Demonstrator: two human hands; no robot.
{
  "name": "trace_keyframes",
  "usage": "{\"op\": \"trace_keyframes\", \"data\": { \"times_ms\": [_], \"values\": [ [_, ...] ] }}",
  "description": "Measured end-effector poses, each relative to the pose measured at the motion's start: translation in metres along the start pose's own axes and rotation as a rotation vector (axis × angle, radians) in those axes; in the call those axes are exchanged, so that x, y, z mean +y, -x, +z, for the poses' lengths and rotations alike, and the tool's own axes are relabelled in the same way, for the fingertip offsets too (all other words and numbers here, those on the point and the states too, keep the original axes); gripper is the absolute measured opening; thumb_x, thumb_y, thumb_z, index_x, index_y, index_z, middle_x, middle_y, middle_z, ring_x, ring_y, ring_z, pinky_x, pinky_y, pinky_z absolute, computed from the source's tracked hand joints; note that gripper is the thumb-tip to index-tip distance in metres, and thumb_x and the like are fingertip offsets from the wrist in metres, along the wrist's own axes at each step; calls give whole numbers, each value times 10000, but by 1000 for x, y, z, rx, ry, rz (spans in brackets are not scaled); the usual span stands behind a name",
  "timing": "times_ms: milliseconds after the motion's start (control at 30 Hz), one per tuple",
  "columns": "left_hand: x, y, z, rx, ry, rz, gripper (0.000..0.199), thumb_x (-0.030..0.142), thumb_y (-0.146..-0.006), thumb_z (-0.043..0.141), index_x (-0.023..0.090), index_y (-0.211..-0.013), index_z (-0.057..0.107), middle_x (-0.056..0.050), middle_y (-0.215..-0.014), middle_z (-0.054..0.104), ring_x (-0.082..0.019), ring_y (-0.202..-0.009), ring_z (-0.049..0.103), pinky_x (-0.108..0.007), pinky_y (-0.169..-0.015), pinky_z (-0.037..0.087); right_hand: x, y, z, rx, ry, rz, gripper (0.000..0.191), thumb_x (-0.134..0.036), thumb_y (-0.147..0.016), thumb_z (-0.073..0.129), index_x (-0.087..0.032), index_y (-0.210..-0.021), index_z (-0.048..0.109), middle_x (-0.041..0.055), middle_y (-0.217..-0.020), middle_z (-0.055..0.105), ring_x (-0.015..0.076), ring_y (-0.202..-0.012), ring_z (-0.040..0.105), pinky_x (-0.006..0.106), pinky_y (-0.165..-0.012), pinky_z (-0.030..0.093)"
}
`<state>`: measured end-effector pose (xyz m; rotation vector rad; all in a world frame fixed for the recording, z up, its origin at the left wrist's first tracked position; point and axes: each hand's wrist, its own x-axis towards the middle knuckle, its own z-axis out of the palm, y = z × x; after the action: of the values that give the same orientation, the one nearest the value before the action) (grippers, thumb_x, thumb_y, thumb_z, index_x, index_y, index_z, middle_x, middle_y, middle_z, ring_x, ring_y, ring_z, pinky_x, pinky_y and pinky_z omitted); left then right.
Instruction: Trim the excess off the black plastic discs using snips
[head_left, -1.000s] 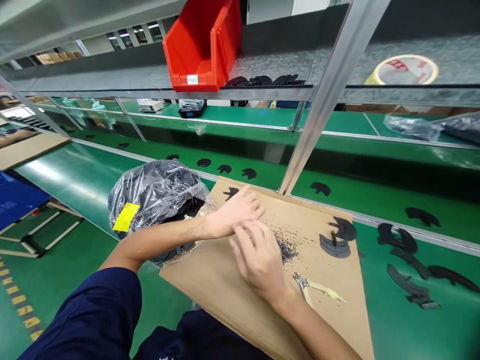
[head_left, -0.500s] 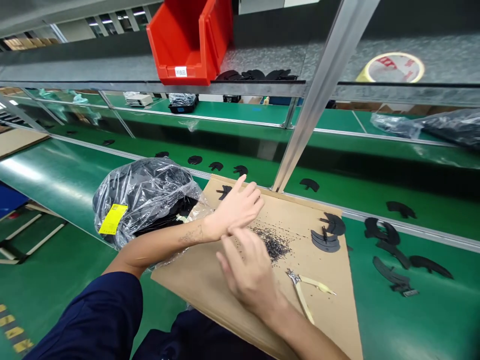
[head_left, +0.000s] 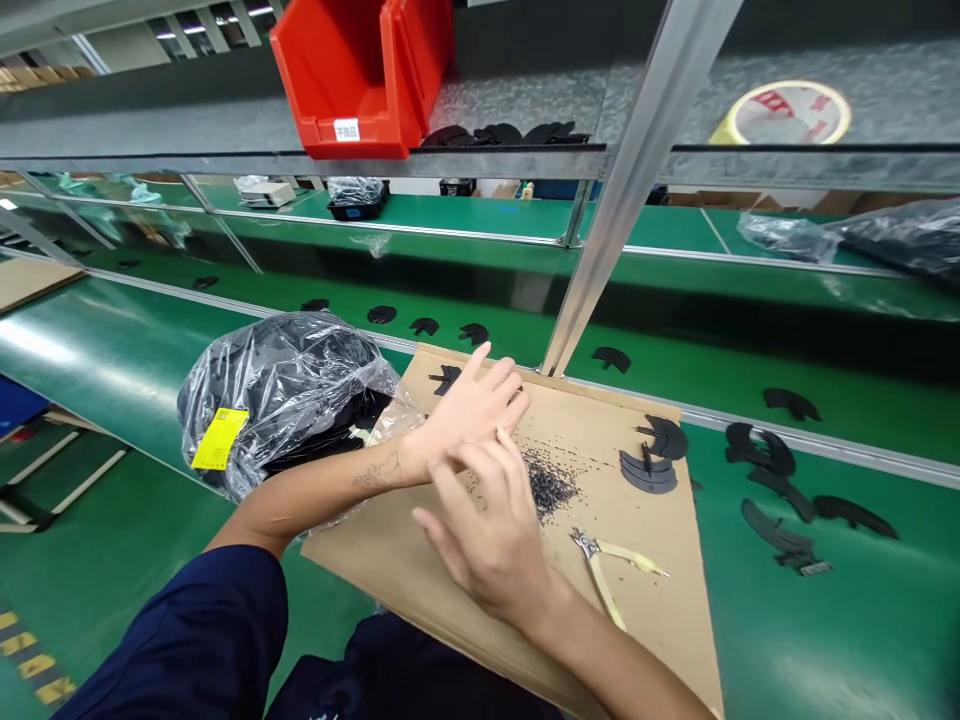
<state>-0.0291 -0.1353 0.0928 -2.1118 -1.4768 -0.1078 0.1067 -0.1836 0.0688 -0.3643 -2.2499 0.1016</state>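
Note:
My left hand [head_left: 480,402] reaches over the cardboard sheet [head_left: 405,560], fingers apart, with nothing seen in it. Just in front of it my right hand [head_left: 491,530] is raised with bent, spread fingers near the left hand's edge; no object shows in it. A pile of small black bits [head_left: 551,488] lies on the cardboard, partly behind my right hand. Cutters with pale yellow handles [head_left: 609,580] lie open to the right. Black curved parts [head_left: 649,472] rest at the cardboard's right side, and another black part [head_left: 445,379] sits beyond my left hand.
A plastic bag of black parts [head_left: 289,385] with a yellow label stands at the left. More curved parts [head_left: 780,530] lie on the green table to the right. Above, a shelf holds a red bin [head_left: 360,80] and a tape roll [head_left: 787,115]. A metal post [head_left: 637,180] rises behind the cardboard.
My right hand has shifted slightly left and up, its fingers closer to my left hand. The whole view has moved a little. My left hand has stayed nearly in place.

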Motion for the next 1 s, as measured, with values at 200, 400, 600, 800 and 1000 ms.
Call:
{"op": "trace_keyframes", "data": {
  "times_ms": [200, 400, 600, 800, 1000],
  "values": [
    [1, 1, 1, 36, -11, -14, 248, 58, -944, 411, 171, -920, 631, -73, -1007, 666, -228, -1165, 590, -568, -1178, 389, -5, 2, -2, -5, -25, -42, 336, -363, -946, 604, -121, -1172, 658, 153, -1151, 627, 279, -1212, 517, 529, -1125, 449],
    [2, 2, 1, -9, 3, -21, 245, 83, -972, 402, 172, -959, 630, -77, -1038, 665, -234, -1202, 569, -582, -1198, 351, -9, 2, -2, -70, -61, -104, 375, -418, -943, 603, -140, -1190, 649, 149, -1185, 616, 285, -1242, 497, 550, -1132, 431],
    [2, 2, 0, -34, -6, -6, 265, 74, -962, 411, 181, -962, 653, -79, -1055, 675, -233, -1195, 585, -572, -1246, 285, -9, 1, -5, -99, -87, -88, 418, -454, -938, 605, -137, -1209, 640, 157, -1197, 617, 294, -1244, 494, 559, -1123, 432],
    [3, 3, 0, -54, 2, 13, 278, 70, -959, 412, 203, -996, 654, -55, -1066, 682, -222, -1201, 590, -551, -1234, 314, -6, -1, -9, -93, -79, -34, 429, -471, -946, 585, -138, -1211, 639, 168, -1203, 610, 309, -1257, 492, 580, -1101, 445],
    [4, 4, -1, -52, -6, 30, 292, 61, -952, 388, 184, -982, 651, -74, -1055, 681, -241, -1216, 587, -574, -1223, 320, -6, -2, -9, -99, -104, -49, 466, -494, -950, 572, -118, -1219, 630, 173, -1204, 606, 307, -1267, 490, 564, -1119, 431]
  ]
}}
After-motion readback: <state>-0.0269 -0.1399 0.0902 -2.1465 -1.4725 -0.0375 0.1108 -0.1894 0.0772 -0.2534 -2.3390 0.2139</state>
